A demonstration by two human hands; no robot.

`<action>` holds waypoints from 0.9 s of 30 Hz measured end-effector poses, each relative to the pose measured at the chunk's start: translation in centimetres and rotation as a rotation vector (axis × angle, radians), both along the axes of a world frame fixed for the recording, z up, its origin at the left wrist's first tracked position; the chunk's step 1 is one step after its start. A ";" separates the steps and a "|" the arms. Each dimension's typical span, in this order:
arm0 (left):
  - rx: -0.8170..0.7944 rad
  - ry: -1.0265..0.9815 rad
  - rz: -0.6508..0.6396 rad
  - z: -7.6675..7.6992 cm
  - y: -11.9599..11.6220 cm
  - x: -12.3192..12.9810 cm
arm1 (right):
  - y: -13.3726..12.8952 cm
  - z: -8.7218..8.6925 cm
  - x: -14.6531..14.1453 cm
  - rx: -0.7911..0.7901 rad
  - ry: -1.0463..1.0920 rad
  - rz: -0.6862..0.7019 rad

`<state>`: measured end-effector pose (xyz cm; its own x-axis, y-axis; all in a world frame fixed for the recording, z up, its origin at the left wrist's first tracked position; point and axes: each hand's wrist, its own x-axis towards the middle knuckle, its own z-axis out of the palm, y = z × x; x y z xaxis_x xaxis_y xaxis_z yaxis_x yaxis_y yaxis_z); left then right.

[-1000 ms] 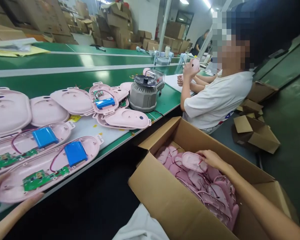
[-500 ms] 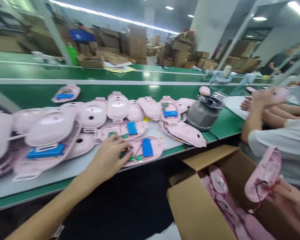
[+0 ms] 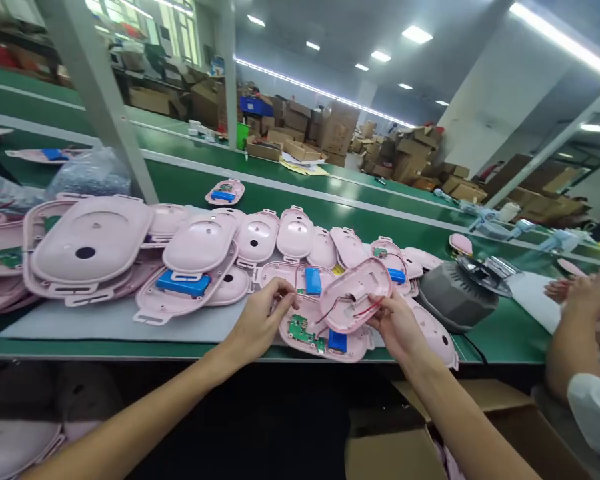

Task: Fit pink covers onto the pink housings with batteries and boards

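My right hand (image 3: 397,323) grips the edge of a pink shell (image 3: 357,283) with red and dark wires, tilted above the bench. Under it lies an open pink housing (image 3: 300,310) with a green circuit board (image 3: 300,328) and a blue battery (image 3: 337,341). My left hand (image 3: 265,317) is at that housing's left edge, thumb and forefinger drawn close together; whether anything thin is between them is too small to tell. Behind is another open housing with a blue block (image 3: 313,281).
Pink shells (image 3: 93,237) are stacked along the green bench (image 3: 180,351) to the left. A grey machine (image 3: 455,297) stands right. A cardboard box (image 3: 390,453) is below the bench edge. A person's hands (image 3: 580,300) are at far right.
My right hand has brought the wired shell up from over the box to above the open housing. My left hand's fingers have drawn together. The view has turned left.
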<state>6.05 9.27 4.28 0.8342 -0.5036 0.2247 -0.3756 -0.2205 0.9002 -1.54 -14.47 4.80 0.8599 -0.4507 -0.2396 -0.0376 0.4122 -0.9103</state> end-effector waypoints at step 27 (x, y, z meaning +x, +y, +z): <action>-0.207 -0.418 0.234 -0.5 -2.3 -0.4 | 4.7 0.2 1.1 -0.080 -0.277 -0.087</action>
